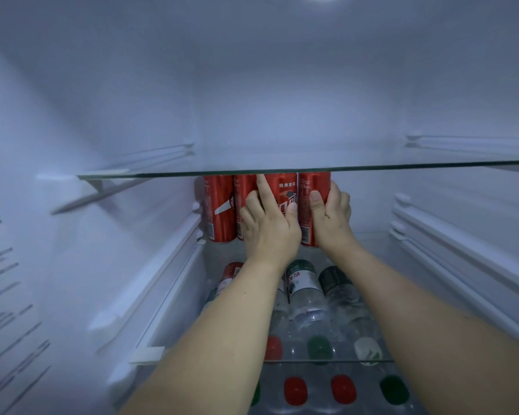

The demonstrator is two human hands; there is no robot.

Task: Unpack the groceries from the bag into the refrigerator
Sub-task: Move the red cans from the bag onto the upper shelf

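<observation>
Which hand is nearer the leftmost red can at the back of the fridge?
Left. The left hand is on the middle cans, just right of the leftmost red can. The right hand grips the rightmost can.

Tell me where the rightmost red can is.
Head view, centre: the rightmost red can stands last in the row under the glass shelf, gripped by the right hand.

4 red cans (282,202) stand upright, touching, at the refrigerator's (282,115) back.
</observation>
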